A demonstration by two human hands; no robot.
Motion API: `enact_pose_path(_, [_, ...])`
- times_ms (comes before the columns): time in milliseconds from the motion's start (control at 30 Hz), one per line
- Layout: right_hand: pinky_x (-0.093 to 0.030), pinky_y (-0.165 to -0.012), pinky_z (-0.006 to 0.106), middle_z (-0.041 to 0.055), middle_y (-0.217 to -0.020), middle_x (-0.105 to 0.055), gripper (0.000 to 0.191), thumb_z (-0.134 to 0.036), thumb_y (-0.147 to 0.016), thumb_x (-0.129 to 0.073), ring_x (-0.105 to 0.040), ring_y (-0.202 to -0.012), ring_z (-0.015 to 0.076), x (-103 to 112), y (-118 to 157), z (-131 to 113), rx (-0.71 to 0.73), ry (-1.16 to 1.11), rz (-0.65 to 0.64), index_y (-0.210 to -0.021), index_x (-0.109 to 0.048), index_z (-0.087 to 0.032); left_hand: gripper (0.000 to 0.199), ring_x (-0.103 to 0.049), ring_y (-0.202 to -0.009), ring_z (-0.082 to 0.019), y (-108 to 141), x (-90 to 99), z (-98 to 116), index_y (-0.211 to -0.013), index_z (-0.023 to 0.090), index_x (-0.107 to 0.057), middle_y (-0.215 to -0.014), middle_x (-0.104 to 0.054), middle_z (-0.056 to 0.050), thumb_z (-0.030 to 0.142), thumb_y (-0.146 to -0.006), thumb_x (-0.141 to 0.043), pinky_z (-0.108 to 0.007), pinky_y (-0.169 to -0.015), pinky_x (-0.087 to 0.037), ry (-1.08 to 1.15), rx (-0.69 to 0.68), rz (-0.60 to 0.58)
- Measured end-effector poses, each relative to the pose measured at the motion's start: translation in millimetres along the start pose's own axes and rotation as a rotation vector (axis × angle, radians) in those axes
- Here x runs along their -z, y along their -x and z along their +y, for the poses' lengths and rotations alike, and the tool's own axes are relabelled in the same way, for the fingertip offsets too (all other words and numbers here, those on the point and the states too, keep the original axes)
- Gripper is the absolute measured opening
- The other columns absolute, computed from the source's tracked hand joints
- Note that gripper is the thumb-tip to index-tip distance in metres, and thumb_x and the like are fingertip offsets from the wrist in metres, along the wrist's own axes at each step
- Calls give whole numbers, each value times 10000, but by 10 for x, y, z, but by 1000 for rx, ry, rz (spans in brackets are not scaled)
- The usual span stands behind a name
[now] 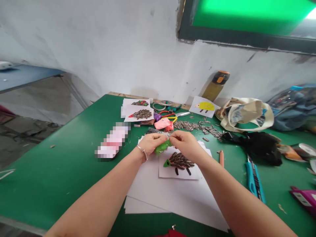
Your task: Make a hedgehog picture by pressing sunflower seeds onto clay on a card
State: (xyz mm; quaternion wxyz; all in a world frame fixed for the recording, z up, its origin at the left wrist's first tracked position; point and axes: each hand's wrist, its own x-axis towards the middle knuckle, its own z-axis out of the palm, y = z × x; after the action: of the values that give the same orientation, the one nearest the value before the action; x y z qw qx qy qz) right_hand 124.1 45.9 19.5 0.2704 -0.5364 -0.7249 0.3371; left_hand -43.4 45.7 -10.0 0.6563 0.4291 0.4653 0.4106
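Between my two hands is a small clear bag of green modelling clay (161,147), held above the sheets of paper. My left hand (150,144), with a bracelet at the wrist, grips the bag from the left. At its top right edge, the fingers of my right hand (183,143) pinch the plastic. Just below lies a white card (170,173) bearing a hedgehog (181,161) with sunflower-seed spines, a green head and black legs. White paper sheets (153,189) are spread beneath the card.
Loose sunflower seeds (190,125), scissors (182,114) and pink clay (163,123) lie behind my hands. Other hedgehog cards (139,113) are at the back left. To the right are a blue utility knife (254,179), a black bag (264,148) and a cloth bag (268,121). A bottle (216,85) leans on the wall.
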Motion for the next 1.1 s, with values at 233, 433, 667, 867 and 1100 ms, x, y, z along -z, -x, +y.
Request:
enact_pose_path(233, [-337,-574,252,-2,-688,-611,289,-427,-847,-485,-516,-635,140,97,-251,166,-26,222,80,-763,-650,-204,380,-503,-550,-124,-64,144,28,-722,133,-725,-615,-619,-27,508,-660,-744,-241,-512,-376,-302,-125,197])
enact_pose_path(433, [-371,-858,314,91,-1060,-659,260,-174,-835,-489,-541,-1006,224,27,-491,330,226,654,-52,-1011,-679,-207,243,-628,-935,-265,-124,233,89,-839,223,-749,-924,-730,-58,328,-624,-793,-296,-800,-465,-537,-190,386])
enact_pose_path(667, [-375,-852,350,79,-1144,-625,289,-182,-892,-438,-522,-1038,242,-12,-527,362,242,792,-72,-1076,-648,-253,354,-563,-1148,-320,-108,267,117,-1111,176,-682,-1190,-670,-123,288,-777,-644,-424,-1045,-365,-997,-429,432])
enact_pose_path(867, [-372,-825,344,100,-1037,-662,271,-222,-927,-409,-561,-981,233,-30,-508,464,274,788,-109,-970,-675,-197,273,-597,-1093,-260,4,146,52,-1050,188,-706,-1095,-706,-100,253,-887,-497,-402,-1035,-395,-1075,-798,386])
enact_pose_path(1100, [-394,-755,282,76,-898,-652,287,-194,-908,-391,-567,-863,179,266,-513,358,197,577,110,-842,-670,-176,267,-608,-1100,-234,70,26,32,-1085,221,-697,-1126,-703,-74,293,-913,-506,-377,-1030,-427,-1006,-802,352])
